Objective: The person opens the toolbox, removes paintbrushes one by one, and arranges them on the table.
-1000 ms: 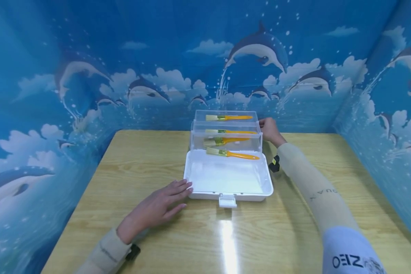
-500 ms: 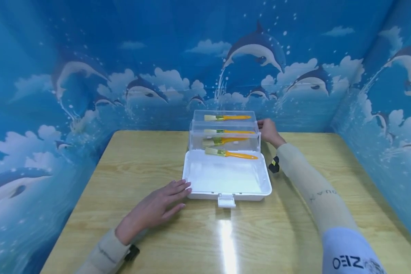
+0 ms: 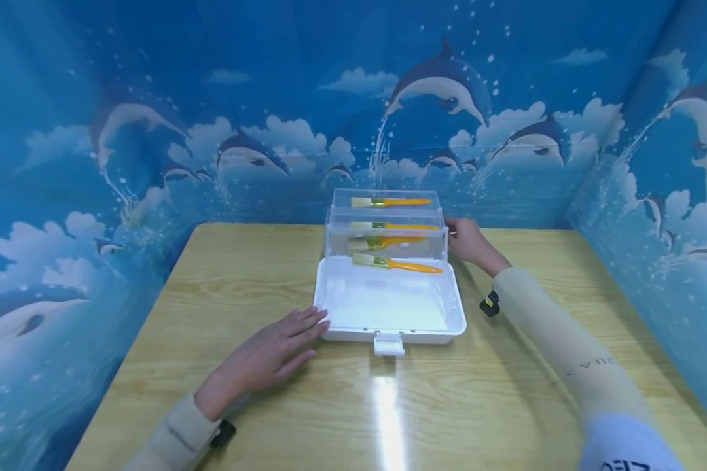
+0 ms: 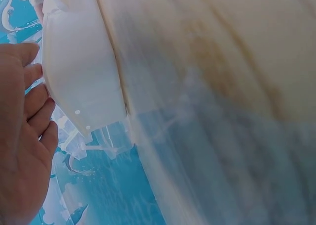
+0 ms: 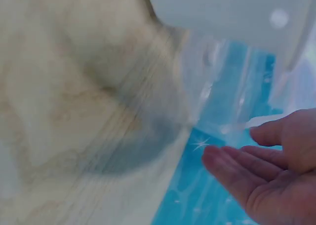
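A white plastic storage box [image 3: 389,301] stands with its lid tipped back, and clear trays [image 3: 389,214] rise behind its base. Several paintbrushes with orange handles lie in it, among them a front paintbrush [image 3: 397,263] at the base's back edge. My left hand [image 3: 265,356] lies with extended fingers against the base's left rim, which the left wrist view also shows. Beside the right end of the clear trays is my right hand [image 3: 471,243]. In the right wrist view, the thumb [image 5: 269,132] and fingers of that hand stand apart, close to a clear tray edge.
The box sits on a wood-grain table [image 3: 241,275]. Behind and at both sides hangs a blue dolphin-print curtain [image 3: 283,78]. A white latch [image 3: 389,343] hangs at the box's front. Black wrist cameras [image 3: 490,303] are strapped to both forearms.
My right hand has shifted slightly down and toward me along the tray's side, and its forearm has swung right. My left hand, the box and the paintbrushes stay as they were.
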A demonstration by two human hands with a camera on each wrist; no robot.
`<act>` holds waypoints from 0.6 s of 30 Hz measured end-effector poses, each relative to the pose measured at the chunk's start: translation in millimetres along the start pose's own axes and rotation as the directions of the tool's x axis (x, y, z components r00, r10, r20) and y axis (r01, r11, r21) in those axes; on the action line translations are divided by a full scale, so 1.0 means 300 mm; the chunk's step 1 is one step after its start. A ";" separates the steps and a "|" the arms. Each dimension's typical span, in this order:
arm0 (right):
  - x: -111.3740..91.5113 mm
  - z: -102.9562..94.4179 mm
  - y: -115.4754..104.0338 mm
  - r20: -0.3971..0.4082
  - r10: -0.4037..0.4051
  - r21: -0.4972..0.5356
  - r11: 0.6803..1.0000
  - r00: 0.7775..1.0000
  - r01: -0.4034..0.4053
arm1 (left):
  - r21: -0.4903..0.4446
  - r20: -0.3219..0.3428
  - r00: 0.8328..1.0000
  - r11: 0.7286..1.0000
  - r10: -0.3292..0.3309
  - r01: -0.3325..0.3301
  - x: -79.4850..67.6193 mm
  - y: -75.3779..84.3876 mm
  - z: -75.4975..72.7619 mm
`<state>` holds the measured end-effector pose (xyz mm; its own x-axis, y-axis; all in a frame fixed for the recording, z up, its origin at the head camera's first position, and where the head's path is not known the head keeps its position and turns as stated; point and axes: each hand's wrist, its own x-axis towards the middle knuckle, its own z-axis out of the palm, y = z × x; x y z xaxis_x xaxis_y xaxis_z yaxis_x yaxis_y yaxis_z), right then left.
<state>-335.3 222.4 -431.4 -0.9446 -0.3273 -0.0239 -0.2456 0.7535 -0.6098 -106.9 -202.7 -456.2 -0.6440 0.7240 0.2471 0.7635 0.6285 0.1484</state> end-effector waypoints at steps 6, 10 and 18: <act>-0.147 -0.018 -0.085 -0.067 -0.046 -0.165 0.986 0.997 0.035 | 0.041 -0.008 0.999 0.999 0.032 -0.032 0.001 -0.001 0.002; -0.247 -0.027 -0.147 -0.110 -0.066 -0.246 0.969 0.992 0.037 | 0.053 -0.005 0.999 0.998 0.041 -0.040 0.001 -0.005 0.005; -0.359 -0.039 -0.234 -0.100 -0.093 -0.269 0.961 0.991 0.063 | 0.073 -0.013 0.998 0.995 0.066 -0.065 0.003 -0.007 0.011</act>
<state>-218.9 211.3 -376.7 -0.9348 -0.3370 0.1123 -0.3539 0.8569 -0.3749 -109.1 -202.4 -459.5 -0.5919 0.7601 0.2683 0.7979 0.5996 0.0618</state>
